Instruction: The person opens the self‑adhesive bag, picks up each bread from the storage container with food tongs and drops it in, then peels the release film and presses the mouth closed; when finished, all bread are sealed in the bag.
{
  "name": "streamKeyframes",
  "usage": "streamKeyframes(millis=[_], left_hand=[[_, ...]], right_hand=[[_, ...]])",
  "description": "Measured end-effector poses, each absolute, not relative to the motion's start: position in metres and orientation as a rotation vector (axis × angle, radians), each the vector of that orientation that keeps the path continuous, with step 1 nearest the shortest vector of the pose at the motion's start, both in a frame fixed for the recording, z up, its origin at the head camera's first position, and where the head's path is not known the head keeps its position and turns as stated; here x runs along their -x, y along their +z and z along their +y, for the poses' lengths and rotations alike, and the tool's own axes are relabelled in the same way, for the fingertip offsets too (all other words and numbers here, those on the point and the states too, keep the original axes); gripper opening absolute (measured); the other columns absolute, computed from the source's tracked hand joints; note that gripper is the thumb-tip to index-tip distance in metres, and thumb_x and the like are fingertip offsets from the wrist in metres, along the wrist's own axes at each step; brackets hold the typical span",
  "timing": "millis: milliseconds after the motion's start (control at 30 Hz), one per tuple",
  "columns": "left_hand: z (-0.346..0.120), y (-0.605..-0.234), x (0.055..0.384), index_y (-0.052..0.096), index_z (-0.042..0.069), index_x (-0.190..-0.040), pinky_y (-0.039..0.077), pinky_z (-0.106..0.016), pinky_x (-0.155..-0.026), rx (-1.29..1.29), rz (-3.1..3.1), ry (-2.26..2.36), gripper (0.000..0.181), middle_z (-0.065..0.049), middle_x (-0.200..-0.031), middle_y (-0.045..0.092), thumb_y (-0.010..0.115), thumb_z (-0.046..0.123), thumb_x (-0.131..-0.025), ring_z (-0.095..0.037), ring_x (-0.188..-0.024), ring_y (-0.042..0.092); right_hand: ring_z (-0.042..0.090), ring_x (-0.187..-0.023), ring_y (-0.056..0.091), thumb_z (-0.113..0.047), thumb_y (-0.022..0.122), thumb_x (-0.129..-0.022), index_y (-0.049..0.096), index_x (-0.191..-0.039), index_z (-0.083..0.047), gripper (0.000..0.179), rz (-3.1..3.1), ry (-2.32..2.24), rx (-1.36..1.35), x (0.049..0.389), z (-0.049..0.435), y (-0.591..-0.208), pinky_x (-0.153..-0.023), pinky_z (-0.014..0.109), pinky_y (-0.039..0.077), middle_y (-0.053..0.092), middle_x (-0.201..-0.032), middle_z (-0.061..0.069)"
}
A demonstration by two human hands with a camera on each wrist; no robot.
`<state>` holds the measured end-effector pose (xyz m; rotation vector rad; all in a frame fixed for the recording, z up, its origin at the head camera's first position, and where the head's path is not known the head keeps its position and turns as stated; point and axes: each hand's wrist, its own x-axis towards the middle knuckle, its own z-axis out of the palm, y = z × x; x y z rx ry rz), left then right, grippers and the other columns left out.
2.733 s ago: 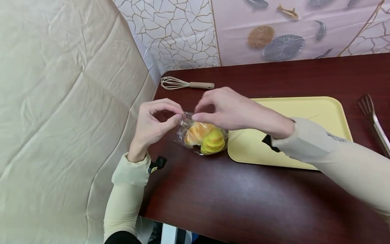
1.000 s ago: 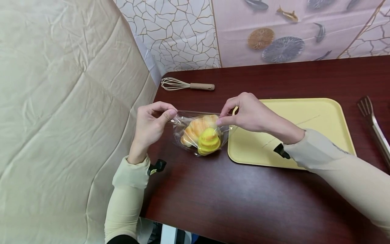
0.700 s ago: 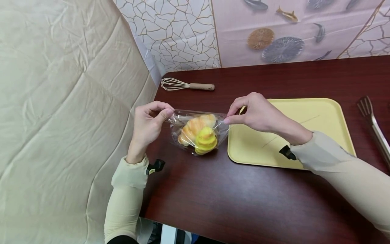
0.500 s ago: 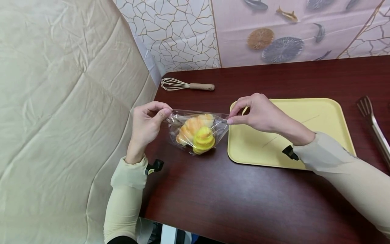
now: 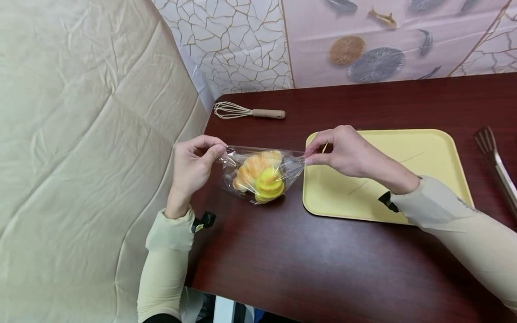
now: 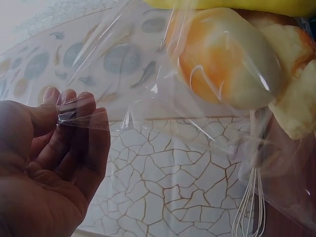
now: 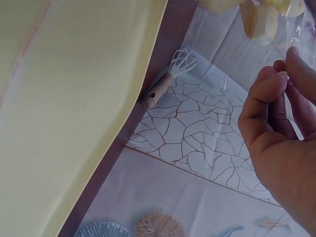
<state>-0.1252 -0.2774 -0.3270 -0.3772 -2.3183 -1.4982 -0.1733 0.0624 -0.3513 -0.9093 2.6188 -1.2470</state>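
Note:
A clear plastic bag (image 5: 288, 167) is stretched between my two hands above the dark table. Inside it are a croissant-like bread (image 5: 254, 168) with orange-brown stripes and a yellow swirled bun (image 5: 269, 184). My left hand (image 5: 195, 168) pinches the bag's left upper corner between thumb and fingertips, seen close up in the left wrist view with the bag (image 6: 143, 94) running off to the right. At the opposite corner, over the tray's left edge, my right hand (image 5: 343, 150) pinches the film with thumb and forefinger. In the right wrist view the right hand's fingertips (image 7: 274, 81) meet on it.
The yellow tray (image 5: 404, 179) lies under my right forearm. Behind the bag a whisk (image 5: 250, 111) with a beige handle rests near the table's back left corner. A fork-like utensil (image 5: 494, 157) lies at the far right. Patterned cloth (image 5: 242, 45) covers the back wall.
The hands have moved apart, the right hand going right and the left slightly left. The bag, crumpled earlier, is now spread wide. Over the last half second little has moved.

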Motion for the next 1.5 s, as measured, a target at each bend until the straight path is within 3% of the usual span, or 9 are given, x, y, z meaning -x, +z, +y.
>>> streamKeyframes(millis=[267,600,767,933,1200,1500], left_hand=[[-0.282,-0.321,0.114,0.078,-0.012,-0.087,0.05,-0.015,-0.067,0.423,-2.302,-1.387,0.004,0.028,-0.078,0.071,0.081,-0.011,-0.088,0.005,-0.069,0.061],[-0.29,-0.311,0.097,0.075,-0.018,-0.086,0.051,-0.014,-0.06,0.427,-2.248,-1.464,0.003,0.025,-0.077,0.073,0.078,-0.019,-0.085,0.004,-0.061,0.062],[-0.295,-0.323,0.121,0.076,-0.019,-0.095,0.054,-0.017,-0.055,0.26,-2.361,-1.562,0.01,0.022,-0.071,0.072,0.076,-0.009,-0.094,0.003,-0.054,0.064],[-0.302,-0.344,0.162,0.074,-0.019,-0.106,0.056,-0.023,-0.051,0.132,-2.486,-1.749,0.018,0.013,-0.067,0.072,0.072,-0.002,-0.101,-0.003,-0.05,0.064],[-0.316,-0.379,0.222,0.071,-0.019,-0.11,0.06,-0.025,-0.053,0.109,-2.622,-1.94,0.02,0.004,-0.067,0.073,0.068,0.0,-0.104,-0.008,-0.051,0.069],[-0.33,-0.409,0.25,0.069,-0.013,-0.113,0.062,-0.025,-0.059,0.009,-2.795,-1.962,0.02,0.0,-0.07,0.072,0.065,0.005,-0.107,-0.01,-0.058,0.072]], right_hand=[[-0.001,-0.078,0.059,-0.01,0.088,-0.09,0.083,-0.089,-0.018,0.009,2.681,-1.278,1.055,0.167,0.063,-0.348,-0.074,0.017,0.044,0.078,-0.089,-0.007],[0.004,-0.079,0.055,-0.01,0.082,-0.096,0.077,-0.089,-0.021,0.014,2.563,-1.295,1.066,0.152,0.061,-0.332,-0.076,0.021,0.043,0.072,-0.089,-0.01],[0.009,-0.069,0.059,-0.01,0.077,-0.1,0.079,-0.099,-0.01,0.002,2.494,-1.177,0.917,0.176,0.052,-0.334,-0.068,0.024,0.046,0.074,-0.089,0.001],[0.016,-0.067,0.061,-0.011,0.072,-0.103,0.078,-0.1,-0.003,0.011,2.47,-1.067,0.779,0.209,0.042,-0.345,-0.065,0.031,0.048,0.073,-0.086,0.008],[0.017,-0.073,0.054,-0.012,0.07,-0.102,0.078,-0.096,0.0,0.016,2.519,-0.844,0.732,0.255,0.024,-0.362,-0.073,0.032,0.044,0.066,-0.079,0.002],[0.018,-0.075,0.052,-0.014,0.07,-0.102,0.077,-0.095,0.0,0.017,2.502,-0.751,0.648,0.279,0.004,-0.379,-0.069,0.03,0.042,0.066,-0.085,0.003]])
